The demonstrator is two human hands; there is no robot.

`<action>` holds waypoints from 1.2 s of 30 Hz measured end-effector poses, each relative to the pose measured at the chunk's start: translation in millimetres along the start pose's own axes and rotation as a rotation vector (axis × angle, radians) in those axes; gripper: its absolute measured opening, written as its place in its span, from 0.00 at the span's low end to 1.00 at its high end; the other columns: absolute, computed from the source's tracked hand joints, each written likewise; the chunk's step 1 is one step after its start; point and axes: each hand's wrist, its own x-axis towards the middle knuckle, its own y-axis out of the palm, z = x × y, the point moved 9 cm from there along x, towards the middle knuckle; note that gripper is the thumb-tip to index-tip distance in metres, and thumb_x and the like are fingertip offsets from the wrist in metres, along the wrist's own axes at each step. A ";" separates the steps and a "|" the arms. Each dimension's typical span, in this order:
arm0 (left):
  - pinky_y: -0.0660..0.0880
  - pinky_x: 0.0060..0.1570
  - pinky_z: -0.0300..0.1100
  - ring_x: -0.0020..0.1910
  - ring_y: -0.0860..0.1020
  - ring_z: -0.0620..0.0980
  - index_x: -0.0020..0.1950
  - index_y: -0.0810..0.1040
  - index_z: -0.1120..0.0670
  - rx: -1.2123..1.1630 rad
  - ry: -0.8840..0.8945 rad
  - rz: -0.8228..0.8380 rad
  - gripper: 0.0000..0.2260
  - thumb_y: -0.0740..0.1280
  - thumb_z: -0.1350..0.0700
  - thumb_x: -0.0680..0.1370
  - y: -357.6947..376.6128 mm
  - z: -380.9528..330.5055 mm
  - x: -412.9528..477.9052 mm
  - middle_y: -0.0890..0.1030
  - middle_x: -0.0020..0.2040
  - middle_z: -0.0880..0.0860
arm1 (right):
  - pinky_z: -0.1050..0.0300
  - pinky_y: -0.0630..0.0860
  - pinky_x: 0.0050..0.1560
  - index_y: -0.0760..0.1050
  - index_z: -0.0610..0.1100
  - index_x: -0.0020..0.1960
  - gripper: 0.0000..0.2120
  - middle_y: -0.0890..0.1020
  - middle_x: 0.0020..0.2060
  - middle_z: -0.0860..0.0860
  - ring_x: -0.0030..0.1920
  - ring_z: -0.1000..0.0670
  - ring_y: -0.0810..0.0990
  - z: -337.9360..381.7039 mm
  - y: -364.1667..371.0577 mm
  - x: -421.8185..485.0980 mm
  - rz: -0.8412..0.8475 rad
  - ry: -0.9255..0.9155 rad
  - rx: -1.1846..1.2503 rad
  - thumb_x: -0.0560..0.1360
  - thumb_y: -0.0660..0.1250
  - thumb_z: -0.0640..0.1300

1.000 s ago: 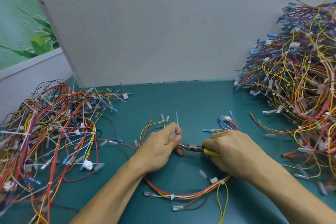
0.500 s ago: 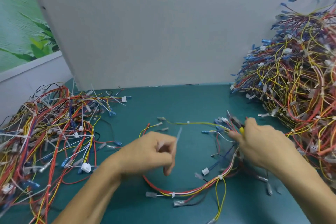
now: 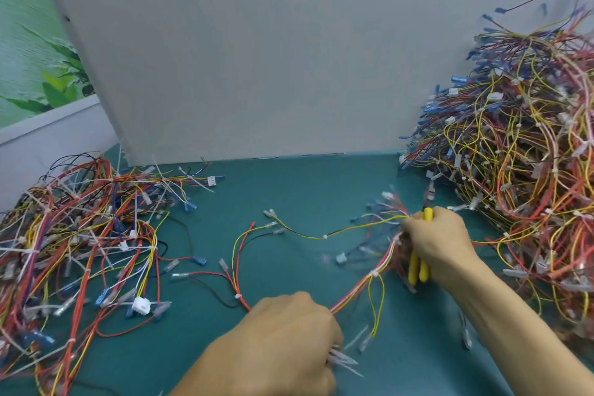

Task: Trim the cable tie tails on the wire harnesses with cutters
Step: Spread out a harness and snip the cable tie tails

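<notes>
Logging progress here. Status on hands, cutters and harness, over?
Right hand grips yellow cutters and harness end. Left hand holds tie tails. Nothing blocking.

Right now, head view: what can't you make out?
cutters: head view, tip motion-blurred, middle hidden inside the right hand; blades open or closed unclear.
cable tie tails: head view, mostly covered by the left hand; count unclear.
harness: head view, connectors near the right hand motion-blurred.
right wire pile: head view, cut off by the right edge.
</notes>
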 end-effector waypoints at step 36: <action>0.81 0.40 0.50 0.31 0.82 0.51 0.58 0.70 0.57 -1.320 -0.494 -1.112 0.17 0.69 0.69 0.72 -24.4 186.5 -23.6 0.81 0.30 0.50 | 0.54 0.79 0.30 0.72 0.41 0.53 0.13 0.79 0.34 0.43 0.29 0.46 0.78 -3.2 21.0 -5.2 0.224 0.137 0.824 0.74 0.65 0.26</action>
